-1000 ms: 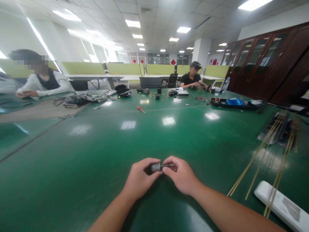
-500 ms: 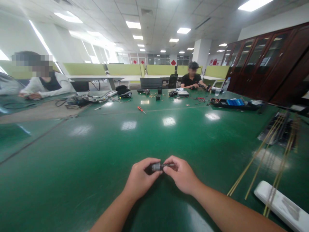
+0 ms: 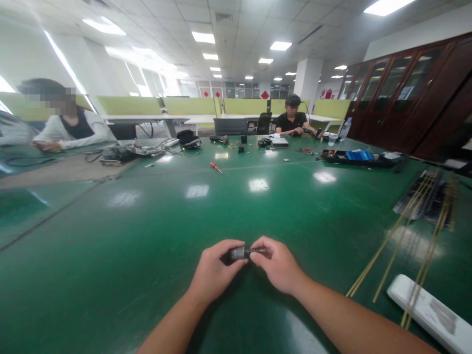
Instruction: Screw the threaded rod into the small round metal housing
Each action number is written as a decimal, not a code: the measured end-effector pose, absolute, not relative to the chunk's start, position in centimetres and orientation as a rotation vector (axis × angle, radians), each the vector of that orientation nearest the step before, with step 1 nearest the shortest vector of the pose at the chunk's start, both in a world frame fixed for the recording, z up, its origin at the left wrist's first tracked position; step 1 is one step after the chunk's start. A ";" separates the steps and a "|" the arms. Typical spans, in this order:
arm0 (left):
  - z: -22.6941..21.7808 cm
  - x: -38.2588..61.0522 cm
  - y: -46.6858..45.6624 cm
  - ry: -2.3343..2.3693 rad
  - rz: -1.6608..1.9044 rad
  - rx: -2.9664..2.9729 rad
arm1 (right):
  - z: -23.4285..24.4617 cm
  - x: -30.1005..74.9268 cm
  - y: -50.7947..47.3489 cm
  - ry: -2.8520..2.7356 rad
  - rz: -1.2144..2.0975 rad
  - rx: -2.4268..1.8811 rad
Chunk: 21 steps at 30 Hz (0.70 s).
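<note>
Just above the green table (image 3: 158,275), in the near middle, is a small dark grey cylindrical part (image 3: 239,253) with a thin shaft at its right end. My left hand (image 3: 214,270) is closed around the wide body, thumb below and fingers above. The shaft end is pinched between the thumb and fingers of my right hand (image 3: 275,263). The part lies roughly level, pointing left to right. Its exact kind is too small to make out, and fingers cover some of it.
Thin yellowish sticks (image 3: 391,236) lie at the right, some across a white oblong object (image 3: 424,305). An orange-handled screwdriver (image 3: 215,167) lies farther off. A black tray (image 3: 332,157) stands at the back right. Two people sit across the table, a person in black (image 3: 291,123) among them.
My hands keep the same hold on the cylindrical part, with barely any shift. The person at the far left has moved slightly.
</note>
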State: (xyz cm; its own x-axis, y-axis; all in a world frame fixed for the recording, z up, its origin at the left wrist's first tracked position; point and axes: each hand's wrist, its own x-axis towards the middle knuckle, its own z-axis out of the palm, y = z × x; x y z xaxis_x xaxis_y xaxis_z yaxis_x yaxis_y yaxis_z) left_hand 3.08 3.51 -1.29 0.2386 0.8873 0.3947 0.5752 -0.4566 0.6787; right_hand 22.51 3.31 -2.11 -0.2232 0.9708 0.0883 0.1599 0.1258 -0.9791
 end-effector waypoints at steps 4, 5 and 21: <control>-1.2 3.0 3.5 1.341 1.069 2.131 | -2.2 22.6 3.3 -1.553 1.179 -1.138; -1.2 3.0 3.5 1.340 1.068 2.134 | -2.3 22.6 3.3 -1.555 1.177 -1.137; -1.0 3.1 3.5 1.351 1.060 2.135 | -2.2 22.7 3.2 -1.561 1.172 -1.151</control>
